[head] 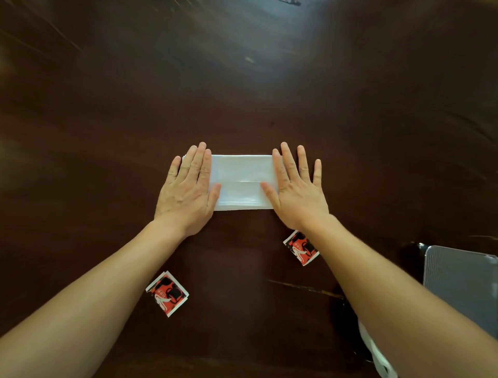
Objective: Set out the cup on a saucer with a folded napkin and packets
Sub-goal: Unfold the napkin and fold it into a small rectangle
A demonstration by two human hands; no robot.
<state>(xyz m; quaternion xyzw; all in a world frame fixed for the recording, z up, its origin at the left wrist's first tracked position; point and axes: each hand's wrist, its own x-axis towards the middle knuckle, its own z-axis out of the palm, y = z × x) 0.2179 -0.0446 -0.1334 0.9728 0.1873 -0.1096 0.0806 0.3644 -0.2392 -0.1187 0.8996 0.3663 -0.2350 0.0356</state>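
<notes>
A white napkin (241, 181), folded into a wide rectangle, lies flat in the middle of the dark wooden table (242, 81). My left hand (187, 189) presses flat on its left end with straight fingers. My right hand (296, 189) presses flat on its right end the same way. One red, black and white packet (167, 294) lies near me, under my left forearm's inner side. A second packet (300, 248) lies just below my right wrist, partly covered by it. No cup or saucer is in view.
A grey mesh-textured tray or seat (463, 283) sits at the right edge. A white object (377, 356) shows partly under my right forearm at the bottom right. A small dark object (289, 2) is at the table's far edge.
</notes>
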